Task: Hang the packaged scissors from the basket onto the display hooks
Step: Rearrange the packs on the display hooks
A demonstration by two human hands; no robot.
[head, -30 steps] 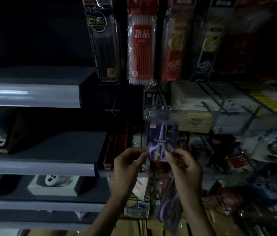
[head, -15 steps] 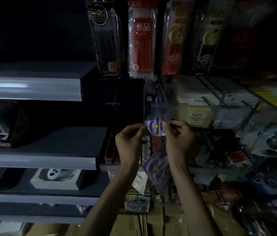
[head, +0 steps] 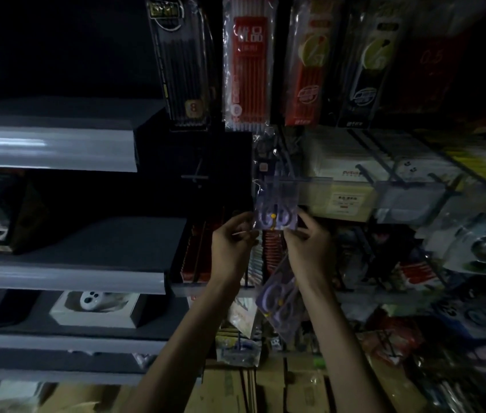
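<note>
Just below the clear label holder (head: 314, 186) at the tip of the display hook (head: 284, 166), the packaged scissors (head: 276, 208) stand upright. Their long axis is vertical, the purple handle loops are low and the top edge is level with the holder's left end. The hang hole is too dim to make out, so I cannot tell whether the pack is on the wire yet. I judge the coming move to be a push of the pack's top away from the person, along the hook.

The left hand (head: 232, 241), below and left of the holder, pinches the pack's lower left edge. The right hand (head: 307, 244), straight below the holder, pinches the lower right corner. Both sit at the same height, under the pack.

A second pack (head: 280, 305) hangs tilted under the right wrist, well below the holder; how it is held is hidden.

The basket is not in view. White boxes (head: 340, 165) sit closed behind the holder. Cardboard cartons (head: 265, 389) lie far below it, and their contents are unseen.
</note>
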